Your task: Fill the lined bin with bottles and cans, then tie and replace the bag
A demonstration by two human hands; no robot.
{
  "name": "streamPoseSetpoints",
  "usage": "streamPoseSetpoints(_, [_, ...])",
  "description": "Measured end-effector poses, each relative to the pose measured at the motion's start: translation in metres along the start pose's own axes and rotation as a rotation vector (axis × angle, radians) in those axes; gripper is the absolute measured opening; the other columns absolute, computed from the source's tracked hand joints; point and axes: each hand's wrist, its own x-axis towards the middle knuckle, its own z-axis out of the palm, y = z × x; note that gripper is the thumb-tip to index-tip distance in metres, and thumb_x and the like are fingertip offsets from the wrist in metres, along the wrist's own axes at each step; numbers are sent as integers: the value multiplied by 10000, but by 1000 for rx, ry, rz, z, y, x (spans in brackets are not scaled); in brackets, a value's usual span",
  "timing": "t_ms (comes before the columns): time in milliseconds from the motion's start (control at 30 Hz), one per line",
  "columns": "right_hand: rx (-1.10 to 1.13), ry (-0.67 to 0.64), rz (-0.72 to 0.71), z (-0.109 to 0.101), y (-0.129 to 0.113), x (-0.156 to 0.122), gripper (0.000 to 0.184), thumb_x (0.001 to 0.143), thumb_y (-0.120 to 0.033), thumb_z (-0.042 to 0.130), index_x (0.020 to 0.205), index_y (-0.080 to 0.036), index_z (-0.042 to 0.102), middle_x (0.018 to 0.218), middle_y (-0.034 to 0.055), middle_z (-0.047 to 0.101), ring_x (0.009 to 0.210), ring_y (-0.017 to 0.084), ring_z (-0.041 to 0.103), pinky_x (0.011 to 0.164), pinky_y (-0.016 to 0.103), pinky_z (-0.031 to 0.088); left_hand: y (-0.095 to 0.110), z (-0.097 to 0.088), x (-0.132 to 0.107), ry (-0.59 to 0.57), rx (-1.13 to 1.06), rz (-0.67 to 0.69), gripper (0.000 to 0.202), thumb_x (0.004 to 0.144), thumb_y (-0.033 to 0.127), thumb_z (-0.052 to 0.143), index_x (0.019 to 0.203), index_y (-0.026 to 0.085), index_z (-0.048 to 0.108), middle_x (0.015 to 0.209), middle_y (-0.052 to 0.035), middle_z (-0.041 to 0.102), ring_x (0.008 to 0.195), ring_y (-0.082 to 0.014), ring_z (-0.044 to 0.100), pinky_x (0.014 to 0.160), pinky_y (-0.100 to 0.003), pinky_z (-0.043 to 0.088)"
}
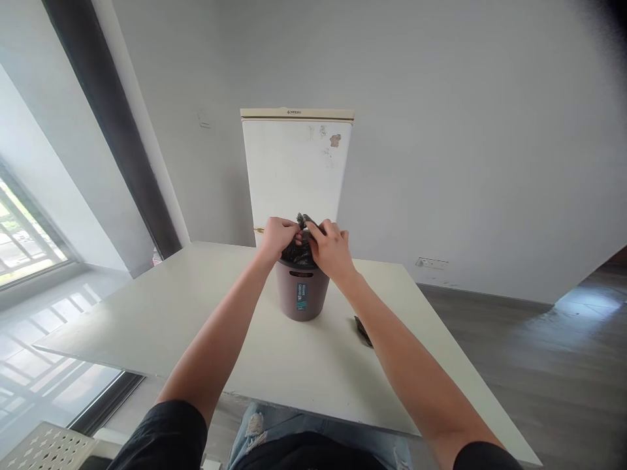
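Note:
A purple-brown trash can [288, 294] with a blue label stands upright on the pale table. Inside its mouth sits a black garbage bag [296, 256], its gathered top rising above the rim. My left hand [280, 236] pinches that top from the left. From the right, my right hand [331, 248] grips the same bunched plastic, close to the left fingers. Both hands are just above the can's rim. A second piece of black plastic [362, 331] lies on the table, partly hidden behind my right forearm.
The table [220, 294] reaches out widely on both sides of the can. Behind it stands a white refrigerator [294, 170] against a grey wall. A window [29, 228] is at the left, and a perforated cream-coloured object [51, 447] is at the lower left.

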Motion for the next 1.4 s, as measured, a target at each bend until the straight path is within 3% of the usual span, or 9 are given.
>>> streamPoseSetpoints(133, [42, -48, -107, -5, 6, 6, 400, 1091, -315, 380, 1428, -284, 592, 1137, 127, 611, 1025, 295, 513, 810, 416, 331, 4, -10, 5, -183, -16, -42, 228, 733, 110, 656, 513, 166, 640, 575, -45, 633, 526, -150, 621, 591, -309, 547])
streamPoseSetpoints(267, [52, -59, -103, -7, 13, 13, 227, 1041, -296, 523, 1082, -227, 735, 1092, 123, 628, 1035, 293, 523, 826, 419, 336, 3, -13, 5, -273, 17, -26, 261, 722, 118, 657, 474, 179, 601, 544, -35, 611, 525, -161, 621, 576, -311, 534])
streamPoseSetpoints(400, [161, -82, -105, -8, 18, 19, 180, 989, -209, 570, 852, -206, 686, 1048, 92, 644, 1019, 267, 547, 829, 412, 362, 3, -12, 0, -287, 31, 5, 248, 752, 161, 649, 505, 181, 634, 573, -34, 642, 544, -156, 627, 596, -303, 537])
streamPoseSetpoints(533, [340, -94, -40, -6, 21, 21, 187, 1002, -215, 527, 849, -214, 635, 1011, 71, 633, 976, 238, 563, 816, 380, 414, 2, -10, -2, -155, 84, 102, 253, 781, 233, 672, 534, 181, 681, 613, -27, 683, 621, -162, 644, 610, -277, 527])
streamPoseSetpoints(700, [409, -191, 60, -5, 24, 16, 224, 1007, -248, 538, 792, -215, 592, 963, 67, 617, 912, 222, 569, 772, 360, 445, -15, -9, 3, 1, 16, 110, 114, 759, 265, 778, 806, 172, 824, 760, -62, 777, 723, -204, 724, 679, -304, 592])
streamPoseSetpoints(800, [274, -209, -23, -12, 28, 12, 220, 1004, -217, 545, 796, -210, 615, 973, 87, 628, 929, 242, 566, 767, 382, 432, -31, -12, 5, 81, -28, 81, 149, 793, 273, 776, 866, 151, 821, 793, -95, 791, 739, -215, 758, 725, -333, 630])
streamPoseSetpoints(967, [114, -274, -183, -30, 44, 14, 258, 1011, -206, 539, 777, -212, 649, 995, 103, 661, 949, 262, 572, 797, 414, 399, -48, -24, 2, 205, 92, 107, 107, 798, 237, 763, 852, 168, 825, 823, -91, 801, 749, -230, 763, 756, -363, 631])
streamPoseSetpoints(1167, [182, -387, -259, -45, 64, 13, 272, 989, -229, 546, 737, -218, 647, 990, 85, 646, 919, 242, 575, 790, 399, 422, -49, -29, 3, 278, 240, 185, 126, 777, 210, 765, 873, 219, 846, 914, -78, 820, 912, -253, 759, 958, -402, 571])
streamPoseSetpoints(1400, [335, -513, -156, -62, 73, -5, 289, 986, -335, 547, 742, -232, 664, 997, 69, 602, 792, 198, 572, 665, 352, 417, -62, -37, 4, 268, 296, 177, 92, 755, 241, 781, 826, 240, 840, 869, -59, 819, 859, -253, 756, 828, -364, 585])
